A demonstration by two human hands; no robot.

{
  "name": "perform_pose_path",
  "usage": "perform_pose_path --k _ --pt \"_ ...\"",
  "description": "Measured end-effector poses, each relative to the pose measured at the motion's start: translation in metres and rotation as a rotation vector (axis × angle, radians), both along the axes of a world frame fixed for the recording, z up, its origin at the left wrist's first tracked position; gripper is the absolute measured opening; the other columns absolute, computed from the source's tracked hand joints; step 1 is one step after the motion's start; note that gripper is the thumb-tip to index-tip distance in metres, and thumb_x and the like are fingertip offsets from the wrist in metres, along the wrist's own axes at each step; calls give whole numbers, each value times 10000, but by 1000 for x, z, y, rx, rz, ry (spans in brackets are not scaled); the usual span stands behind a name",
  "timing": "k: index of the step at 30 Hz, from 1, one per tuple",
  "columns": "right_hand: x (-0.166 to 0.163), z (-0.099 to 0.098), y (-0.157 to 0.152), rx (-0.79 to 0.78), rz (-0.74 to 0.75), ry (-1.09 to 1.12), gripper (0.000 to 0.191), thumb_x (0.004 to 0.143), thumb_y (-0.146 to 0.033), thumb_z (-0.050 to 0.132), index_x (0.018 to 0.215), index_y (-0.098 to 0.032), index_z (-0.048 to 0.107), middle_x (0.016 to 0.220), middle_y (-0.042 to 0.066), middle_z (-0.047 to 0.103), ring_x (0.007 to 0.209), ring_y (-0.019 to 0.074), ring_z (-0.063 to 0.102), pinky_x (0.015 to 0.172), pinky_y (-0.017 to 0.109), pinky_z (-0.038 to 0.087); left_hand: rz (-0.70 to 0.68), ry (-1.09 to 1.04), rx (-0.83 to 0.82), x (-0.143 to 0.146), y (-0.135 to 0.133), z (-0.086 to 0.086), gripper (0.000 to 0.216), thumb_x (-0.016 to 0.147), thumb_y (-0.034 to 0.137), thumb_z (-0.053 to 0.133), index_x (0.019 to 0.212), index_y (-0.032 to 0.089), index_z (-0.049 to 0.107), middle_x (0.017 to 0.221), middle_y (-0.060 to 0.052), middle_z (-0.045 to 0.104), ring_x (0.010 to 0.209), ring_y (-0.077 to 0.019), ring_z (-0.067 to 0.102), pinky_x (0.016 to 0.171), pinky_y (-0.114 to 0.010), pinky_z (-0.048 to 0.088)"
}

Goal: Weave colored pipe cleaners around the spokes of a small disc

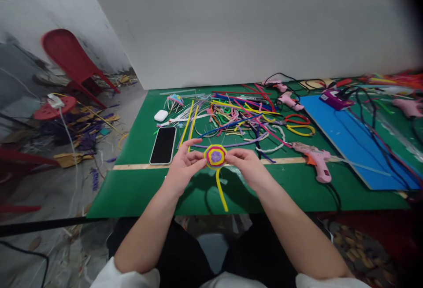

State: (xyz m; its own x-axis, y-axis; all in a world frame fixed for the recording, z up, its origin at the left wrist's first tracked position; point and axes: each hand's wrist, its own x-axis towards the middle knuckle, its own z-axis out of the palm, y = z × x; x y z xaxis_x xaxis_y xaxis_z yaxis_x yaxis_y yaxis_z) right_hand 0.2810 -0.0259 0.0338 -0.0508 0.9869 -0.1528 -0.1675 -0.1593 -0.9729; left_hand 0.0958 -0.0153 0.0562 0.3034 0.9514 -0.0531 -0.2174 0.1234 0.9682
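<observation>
Both my hands hold a small round coil of pipe cleaners (pixel 215 156) above the green table (pixel 139 191). The coil has a purple middle, then red and yellow rings, and a loose yellow tail (pixel 221 193) hangs down from it. My left hand (pixel 183 165) pinches the coil's left edge with thumb and fingers. My right hand (pixel 248 167) pinches its right edge the same way.
A black phone (pixel 163 145) and a white earbud case (pixel 161 115) lie left of my hands. A heap of coloured pipe cleaners (pixel 244 118) sits behind. Pink glue guns (pixel 315 159) and a blue sheet (pixel 353 142) lie right. A red chair (pixel 74 61) stands on the littered floor at left.
</observation>
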Motion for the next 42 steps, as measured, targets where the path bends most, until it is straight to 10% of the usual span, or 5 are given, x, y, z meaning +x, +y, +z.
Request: perform_pose_path --k 14,26,35,42 --pt "-1 8 -8 100 15 -29 121 672 -313 702 675 -195 675 656 -17 651 635 117 570 640 247 425 41 116 206 -5 0 -3 279 714 196 661 936 203 493 758 18 604 739 -97 594 648 -184 477" --pt "2 6 -5 139 -3 -28 119 693 -312 684 673 -194 672 654 -11 653 641 118 577 646 247 437 173 712 1014 -17 5 5 481 715 252 682 1171 221 531 1233 -93 545 1164 -238 489 990 -426 398" --pt "3 -8 5 -122 91 207 187 675 -352 704 739 -176 693 637 -4 643 538 82 536 565 224 432 -4 819 838 -11 10 -10 519 757 373 624 1237 219 501 1125 -91 622 1057 -225 564 980 -416 396" --pt "6 0 2 -31 166 136 222 700 -310 689 872 -171 710 711 25 674 634 100 566 581 218 435 6 775 723 -11 11 -9 516 751 384 629 1222 205 520 1124 -103 618 1016 -219 579 876 -362 461"
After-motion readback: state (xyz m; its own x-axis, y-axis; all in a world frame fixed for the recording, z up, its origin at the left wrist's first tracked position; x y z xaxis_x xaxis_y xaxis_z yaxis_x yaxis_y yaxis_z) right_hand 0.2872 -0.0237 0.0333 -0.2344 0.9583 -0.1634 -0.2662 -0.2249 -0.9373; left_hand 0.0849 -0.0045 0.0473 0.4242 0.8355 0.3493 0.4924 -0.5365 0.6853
